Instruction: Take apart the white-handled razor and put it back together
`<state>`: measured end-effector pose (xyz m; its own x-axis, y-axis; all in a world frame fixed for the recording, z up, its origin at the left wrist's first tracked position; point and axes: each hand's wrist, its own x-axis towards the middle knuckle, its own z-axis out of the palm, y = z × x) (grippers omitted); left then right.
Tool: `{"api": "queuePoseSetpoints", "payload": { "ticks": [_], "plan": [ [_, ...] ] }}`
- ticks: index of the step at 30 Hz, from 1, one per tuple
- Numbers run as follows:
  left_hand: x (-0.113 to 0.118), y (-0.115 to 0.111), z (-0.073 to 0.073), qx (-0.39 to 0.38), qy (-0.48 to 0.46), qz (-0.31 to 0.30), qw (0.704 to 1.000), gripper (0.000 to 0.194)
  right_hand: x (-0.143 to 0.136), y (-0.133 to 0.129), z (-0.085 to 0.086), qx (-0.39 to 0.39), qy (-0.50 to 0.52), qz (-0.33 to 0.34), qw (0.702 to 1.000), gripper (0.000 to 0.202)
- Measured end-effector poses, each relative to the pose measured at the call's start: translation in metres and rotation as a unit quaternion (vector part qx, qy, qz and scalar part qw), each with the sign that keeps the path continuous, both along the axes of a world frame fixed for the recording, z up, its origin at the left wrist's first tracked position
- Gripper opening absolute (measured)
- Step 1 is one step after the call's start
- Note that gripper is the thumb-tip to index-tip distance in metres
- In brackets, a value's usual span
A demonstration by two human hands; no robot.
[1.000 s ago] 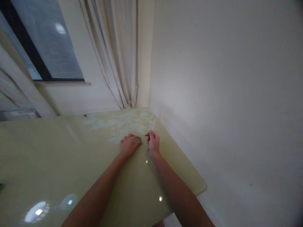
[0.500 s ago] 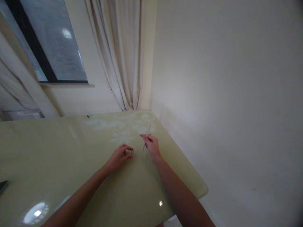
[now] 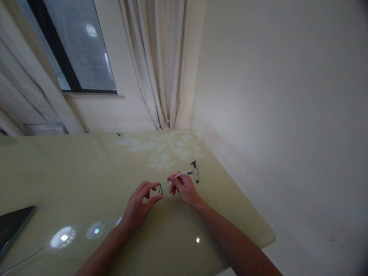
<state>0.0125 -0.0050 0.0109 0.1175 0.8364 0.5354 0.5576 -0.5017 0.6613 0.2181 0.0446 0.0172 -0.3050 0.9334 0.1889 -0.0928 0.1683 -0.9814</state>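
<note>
Between the thumb and fingertips of my left hand is a small dark rectangular piece with a green strip, held upright just above the table. My right hand pinches a thin white toothbrush that lies almost level. Its bristle end points right, and its handle end reaches toward the piece in my left hand; whether the two touch, I cannot tell. Just beyond my right fingers, a black and grey razor rests on the table.
The glossy pale green table has a white floral pattern at its far corner. A dark flat object and a thin cable lie at left. A tiny black item sits by the back edge. A wall borders the right side.
The toothbrush has swung from steep to nearly level, and my hands are closer together. The razor, mostly hidden before, now shows. My view has shifted slightly left, revealing more of the dark flat object.
</note>
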Motion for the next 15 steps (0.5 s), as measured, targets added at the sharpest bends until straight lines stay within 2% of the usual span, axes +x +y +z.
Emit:
{"api": "queuePoseSetpoints", "payload": {
  "ticks": [5, 11, 15],
  "plan": [
    [0.001, -0.006, 0.009, 0.022, -0.010, 0.057, 0.998, 0.036, 0.010, 0.003, 0.003, -0.010, 0.018, -0.048, 0.999, 0.040],
    [0.002, -0.008, 0.013, 0.011, -0.013, 0.072, 0.997, 0.035, 0.014, 0.007, 0.002, -0.081, 0.143, -0.028, 0.986, 0.042],
    [0.002, -0.008, 0.013, 0.024, -0.013, 0.061, 0.998, 0.033, 0.016, 0.011, -0.001, -0.092, 0.091, -0.028, 0.991, 0.057]
  ]
}}
